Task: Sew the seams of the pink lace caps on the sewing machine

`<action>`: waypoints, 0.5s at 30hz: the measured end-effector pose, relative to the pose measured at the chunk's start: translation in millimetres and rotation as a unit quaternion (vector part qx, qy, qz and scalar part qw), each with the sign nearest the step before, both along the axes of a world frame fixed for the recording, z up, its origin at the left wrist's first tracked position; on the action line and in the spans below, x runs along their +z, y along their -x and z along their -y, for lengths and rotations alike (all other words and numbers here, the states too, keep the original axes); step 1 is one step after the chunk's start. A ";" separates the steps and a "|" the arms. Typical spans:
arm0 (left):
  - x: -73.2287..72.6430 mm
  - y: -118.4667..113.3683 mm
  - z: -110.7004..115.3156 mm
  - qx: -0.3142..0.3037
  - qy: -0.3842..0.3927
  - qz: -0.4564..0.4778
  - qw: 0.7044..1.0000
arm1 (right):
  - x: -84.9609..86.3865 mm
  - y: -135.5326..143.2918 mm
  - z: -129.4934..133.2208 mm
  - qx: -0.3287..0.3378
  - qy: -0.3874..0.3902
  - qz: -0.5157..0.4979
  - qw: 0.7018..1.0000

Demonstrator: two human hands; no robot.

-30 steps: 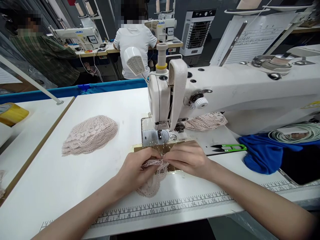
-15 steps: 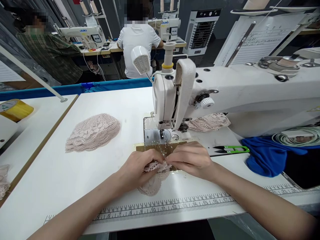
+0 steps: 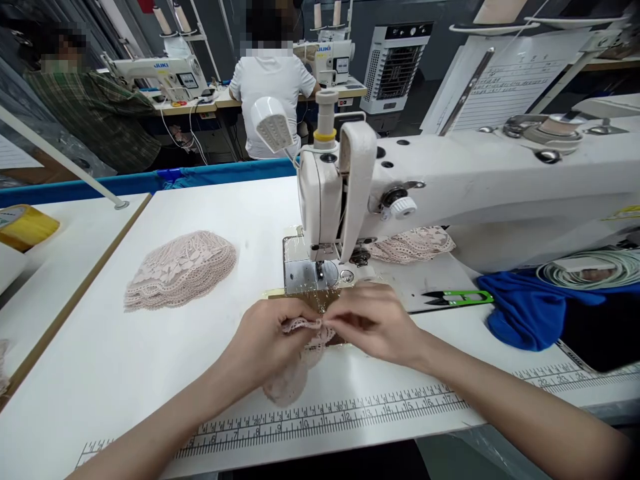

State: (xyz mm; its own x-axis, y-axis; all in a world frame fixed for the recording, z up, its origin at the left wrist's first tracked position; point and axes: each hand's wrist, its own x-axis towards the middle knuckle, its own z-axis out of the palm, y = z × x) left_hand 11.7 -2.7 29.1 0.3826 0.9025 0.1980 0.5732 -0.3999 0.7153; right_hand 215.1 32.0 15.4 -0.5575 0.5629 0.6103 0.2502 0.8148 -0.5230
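Observation:
A pale pink lace piece (image 3: pixel 286 383) hangs from my fingers in front of the sewing machine (image 3: pixel 325 200), its rounded lower end above the printed ruler. My left hand (image 3: pixel 267 333) is closed on the lace, thumb below and fingers on top. My right hand (image 3: pixel 375 323) pinches the lace edge, fingertips meeting the left ones. The presser foot and needle plate (image 3: pixel 300 270) lie just beyond both hands, with no lace under the foot. What exactly sits between the right fingertips is hidden.
Stacked lace pieces (image 3: pixel 183 270) lie at left; more lace (image 3: pixel 413 245) rests behind the needle. Green thread snips (image 3: pixel 467 297), a blue cloth (image 3: pixel 523 313) and a dark phone-like slab (image 3: pixel 600 330) are at right. Two people sit at machines beyond the blue edge.
Both hands have shifted slightly, still holding the lace near each other. The lace's hanging end swings a little toward me and left. The view has moved slightly.

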 end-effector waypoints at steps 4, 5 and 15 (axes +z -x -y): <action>-7.7 -3.6 -5.1 0.078 -0.052 -0.152 0.984 | -5.3 9.1 -4.0 -0.099 0.166 0.093 0.977; -10.0 -4.6 -6.2 0.096 -0.076 -0.176 0.977 | -6.4 10.4 -5.8 -0.121 0.165 0.111 0.972; -17.9 -16.5 8.6 0.019 -0.315 -0.292 0.903 | -12.7 13.6 -19.1 -0.220 0.148 0.158 0.951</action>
State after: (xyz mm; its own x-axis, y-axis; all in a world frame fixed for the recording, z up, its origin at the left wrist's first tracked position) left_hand 28.3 -11.3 11.2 0.5582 0.6963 0.4512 0.8012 -0.5936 -0.0751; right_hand 201.5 51.1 2.7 -0.3582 0.9048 0.2304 0.7152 0.4246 -0.5552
